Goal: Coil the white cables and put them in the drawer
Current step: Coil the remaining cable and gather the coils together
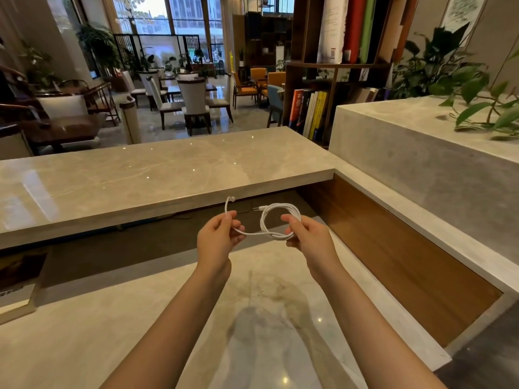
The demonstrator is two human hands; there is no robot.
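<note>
Legible text: none for certain; print shows in 4 spots, all too small or blurred.
Orange-black spine (298,106), lower shelf, far right: white Chinese chars running down, can't make out.
Yellow spines (320,113), just right of it: dark print, blurred.
Tall white book (332,26), upper shelf: fine vertical print, small red-white sticker near bottom, unreadable.
Flat book (15,297), near left: pale lettering on dark band, blurred.

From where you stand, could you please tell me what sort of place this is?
It looks like a hotel or café lounge, seen from behind a reception desk: a long marble counter in front, dining chairs set round tables beyond it, and a bookshelf with leafy plants at the right.
</note>
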